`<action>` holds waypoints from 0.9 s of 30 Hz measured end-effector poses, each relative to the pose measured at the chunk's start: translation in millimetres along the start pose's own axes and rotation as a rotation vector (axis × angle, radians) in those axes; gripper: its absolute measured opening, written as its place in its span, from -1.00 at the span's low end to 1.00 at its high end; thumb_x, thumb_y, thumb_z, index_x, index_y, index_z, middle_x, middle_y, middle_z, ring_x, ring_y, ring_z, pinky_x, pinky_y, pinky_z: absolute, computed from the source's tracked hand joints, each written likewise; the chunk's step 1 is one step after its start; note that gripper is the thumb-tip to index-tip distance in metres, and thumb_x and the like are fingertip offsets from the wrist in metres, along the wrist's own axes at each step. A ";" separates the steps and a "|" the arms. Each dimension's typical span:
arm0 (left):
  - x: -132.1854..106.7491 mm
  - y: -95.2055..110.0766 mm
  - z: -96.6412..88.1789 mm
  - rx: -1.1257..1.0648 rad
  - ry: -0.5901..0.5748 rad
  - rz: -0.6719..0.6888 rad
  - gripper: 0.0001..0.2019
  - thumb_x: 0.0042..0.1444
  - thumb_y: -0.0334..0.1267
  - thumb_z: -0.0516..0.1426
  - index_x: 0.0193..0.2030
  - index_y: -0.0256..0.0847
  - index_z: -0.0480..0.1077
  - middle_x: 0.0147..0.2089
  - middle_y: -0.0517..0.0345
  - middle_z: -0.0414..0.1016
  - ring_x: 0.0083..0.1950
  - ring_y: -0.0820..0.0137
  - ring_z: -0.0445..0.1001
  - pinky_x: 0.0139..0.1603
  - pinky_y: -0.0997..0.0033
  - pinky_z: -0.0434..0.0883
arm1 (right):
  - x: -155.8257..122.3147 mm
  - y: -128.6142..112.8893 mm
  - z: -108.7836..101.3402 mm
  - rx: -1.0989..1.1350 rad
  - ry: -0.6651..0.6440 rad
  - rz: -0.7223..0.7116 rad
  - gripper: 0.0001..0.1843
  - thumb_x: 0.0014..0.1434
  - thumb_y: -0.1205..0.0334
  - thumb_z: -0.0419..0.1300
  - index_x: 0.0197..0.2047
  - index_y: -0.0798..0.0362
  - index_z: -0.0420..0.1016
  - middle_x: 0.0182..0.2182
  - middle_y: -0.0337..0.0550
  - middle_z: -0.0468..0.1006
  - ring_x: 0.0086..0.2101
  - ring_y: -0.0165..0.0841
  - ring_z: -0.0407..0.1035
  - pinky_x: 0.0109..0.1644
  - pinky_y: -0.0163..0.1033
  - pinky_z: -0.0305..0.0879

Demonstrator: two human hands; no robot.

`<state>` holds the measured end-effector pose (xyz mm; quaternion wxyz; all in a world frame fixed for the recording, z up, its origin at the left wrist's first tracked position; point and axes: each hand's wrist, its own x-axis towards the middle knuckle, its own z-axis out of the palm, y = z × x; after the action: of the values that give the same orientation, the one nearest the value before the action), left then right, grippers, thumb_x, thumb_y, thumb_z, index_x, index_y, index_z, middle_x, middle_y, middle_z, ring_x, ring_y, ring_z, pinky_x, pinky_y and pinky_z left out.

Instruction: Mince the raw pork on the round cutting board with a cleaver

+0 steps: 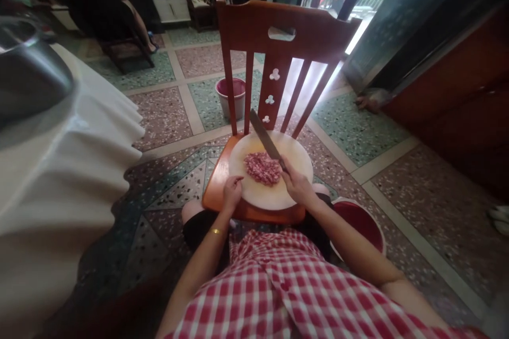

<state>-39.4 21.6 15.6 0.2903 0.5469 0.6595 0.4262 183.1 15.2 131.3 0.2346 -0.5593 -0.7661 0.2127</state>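
I count one round cutting board (292,196), one heap of minced meat (262,169) lying on the middle of it, and one knife (263,135) slanting over the board with its blade pointing away past the far rim. I have two hands here: the fingers of my right hand (298,185), at the board's right side, are wrapped around the knife handle; those of my left hand (233,193) curl at the board's left rim, and I cannot tell whether they pinch it. One gold bracelet (215,231) circles the left wrist. The board rests on the seat of one wooden chair (217,183), whose back, with three clover-shaped cutouts, rises beyond it. Past the board, behind the chair back, stands one bucket (225,100); to its near right sits one red-lined tub (360,228). Left of the board, one metal pot (35,77) stands on a worktop (99,132) draped in pale cloth. All around, I see a speckled floor (159,116) of green and brownish squares split by pale strips. Far beyond the board to the left, another person (137,21) sits in a dark chair (103,26); far to the right, daylight enters a doorway (358,37).
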 end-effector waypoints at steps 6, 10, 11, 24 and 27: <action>4.4 2.8 11.9 -0.081 0.003 -0.052 -0.76 0.09 -0.34 -0.06 -0.21 -0.25 0.40 -0.20 0.07 0.48 -0.14 0.44 0.43 -0.05 0.43 0.36 | -8.6 6.5 15.5 -0.058 -0.231 0.156 -0.45 0.23 0.23 -0.07 0.29 0.03 0.03 -0.04 -0.02 0.48 -0.13 -0.17 0.42 -0.08 -0.11 0.33; 5.3 15.0 13.8 -0.138 -0.019 -0.035 -0.74 0.12 -0.26 -0.06 -0.13 -0.24 0.36 -0.19 0.10 0.47 -0.15 0.46 0.43 -0.09 0.47 0.36 | -2.8 -2.4 -0.2 -0.012 -0.102 0.057 -0.49 0.27 0.20 -0.14 0.28 -0.02 0.03 0.02 -0.08 0.42 -0.03 -0.17 0.34 0.02 -0.09 0.26; 5.0 17.6 14.2 -0.151 -0.018 -0.028 -0.74 0.13 -0.24 -0.06 -0.13 -0.23 0.36 -0.19 0.10 0.47 -0.16 0.46 0.43 -0.10 0.48 0.36 | -0.7 -5.1 -1.6 -0.005 -0.046 0.025 -0.49 0.28 0.20 -0.16 0.29 -0.01 0.01 0.04 -0.07 0.40 -0.01 -0.18 0.33 0.03 -0.10 0.24; 27.4 69.3 -2.4 -0.238 0.145 0.097 -0.80 0.09 -0.23 0.02 -0.24 -0.25 0.39 -0.26 0.11 0.46 -0.18 0.43 0.40 -0.10 0.45 0.33 | 2.9 -1.7 2.8 -0.135 -0.003 0.103 -0.43 0.28 0.21 -0.17 0.33 0.07 -0.16 0.12 0.00 0.30 -0.06 -0.18 0.37 -0.06 -0.15 0.30; 29.5 76.9 6.0 -0.281 0.104 0.165 -0.76 0.12 -0.24 -0.01 -0.15 -0.25 0.37 -0.17 0.06 0.45 -0.12 0.42 0.40 -0.04 0.42 0.31 | 1.9 7.8 7.3 -0.185 -0.190 0.212 -0.44 0.25 0.26 -0.11 0.31 0.07 -0.06 0.05 -0.01 0.39 -0.12 -0.22 0.42 -0.07 -0.17 0.32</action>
<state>-4.8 54.6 82.9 0.2935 0.5303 0.5604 0.5644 184.2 18.7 121.0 0.0850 -0.6335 -0.7379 0.2167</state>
